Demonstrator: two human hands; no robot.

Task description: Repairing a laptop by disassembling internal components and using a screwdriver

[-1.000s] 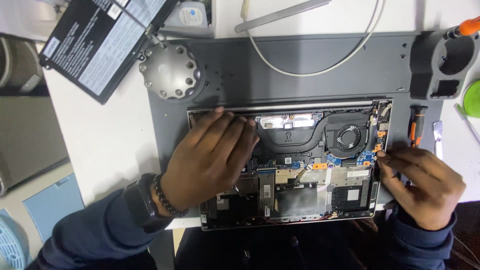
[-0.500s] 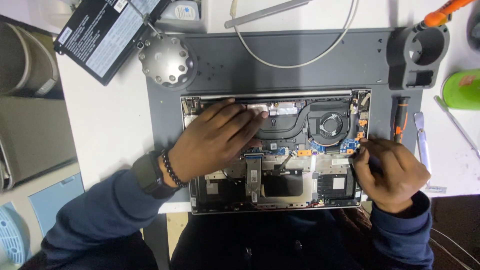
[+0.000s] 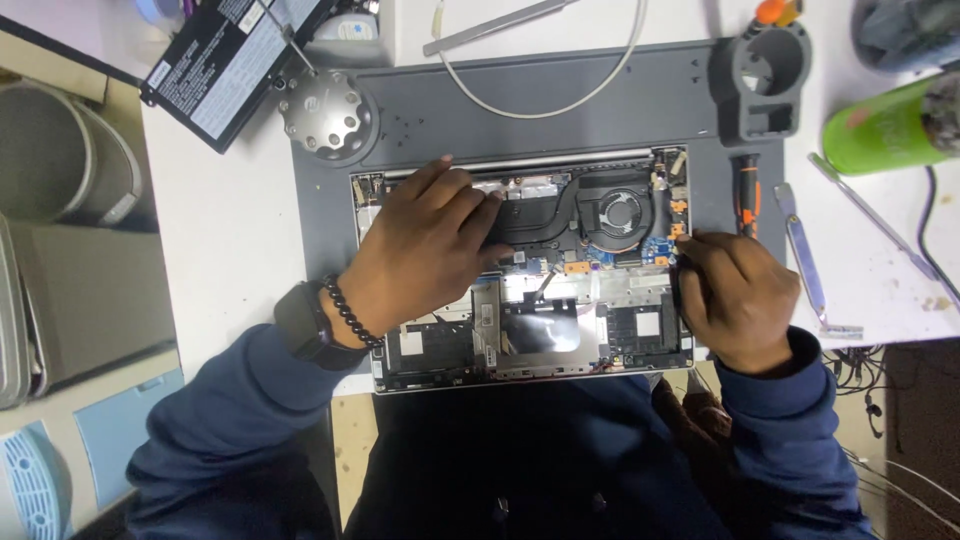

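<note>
An opened laptop (image 3: 530, 330) lies bottom-up on a grey work mat (image 3: 600, 120), its circuit board, heat pipes and fan (image 3: 620, 212) exposed. My left hand (image 3: 420, 250) rests palm down on the left half of the board, fingers stretched toward the heat pipe; it holds nothing. A black watch and bead bracelet sit on that wrist. My right hand (image 3: 735, 295) is at the laptop's right edge just below the fan, fingers curled around what looks like a short dark tool handle whose tip is hidden.
A black battery pack (image 3: 230, 60) and round silver dish (image 3: 322, 112) lie top left. A white cable (image 3: 540, 95), grey tool holder (image 3: 765, 80), orange-black screwdriver (image 3: 747, 195), green bottle (image 3: 885, 125) and metal pry tools (image 3: 805, 255) surround the mat.
My right hand has curled tighter and shifted slightly inward at the laptop's right edge. My left hand stays on the board. The view has tilted a little.
</note>
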